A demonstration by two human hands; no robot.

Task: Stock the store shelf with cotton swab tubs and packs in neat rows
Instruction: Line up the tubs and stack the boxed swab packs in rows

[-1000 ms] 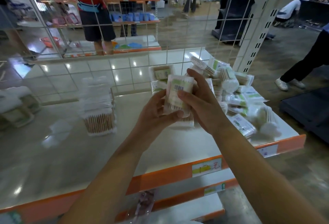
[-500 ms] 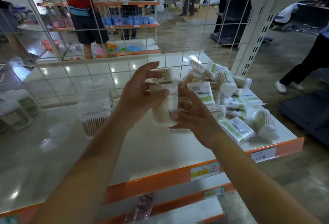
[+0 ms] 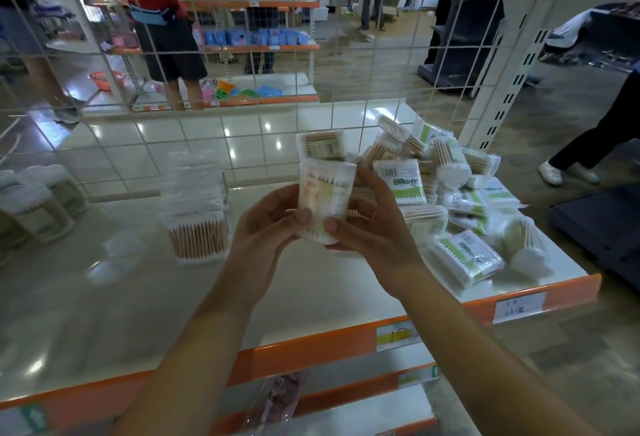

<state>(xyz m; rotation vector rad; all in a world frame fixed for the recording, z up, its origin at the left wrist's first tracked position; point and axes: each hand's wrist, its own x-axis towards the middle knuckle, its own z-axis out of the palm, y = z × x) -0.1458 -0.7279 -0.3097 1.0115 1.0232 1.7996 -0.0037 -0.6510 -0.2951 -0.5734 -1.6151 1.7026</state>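
Fingers of both hands are curled onto one clear plastic pack of cotton swabs w/ a pale yellow-orange label, held upright above the glossy cream shelf w/ orange front edge, not touching it. Left hand grips the pack's left side, thumb tip across the lower front. Right hand wraps it from the right and behind, thumb tip pressed on the front near the bottom, just beside the left thumb.

Just behind the held pack, a second clear swab pack w/ green label and barcode shows above its top edge; can't tell if it's touching.

To the right, a loose heap of green-labelled swab packs and round tubs lies jumbled on the shelf's right end, packs tilted and overlapping. Left of the hands, a stack of clear packs of wooden-stick swabs stands upright on the shelf, well apart from the heap. At far left, blurred white-topped swab tubs sit near the edge of view.

White wire-grid back panel rises behind the shelf. Price tags are on the orange edge.
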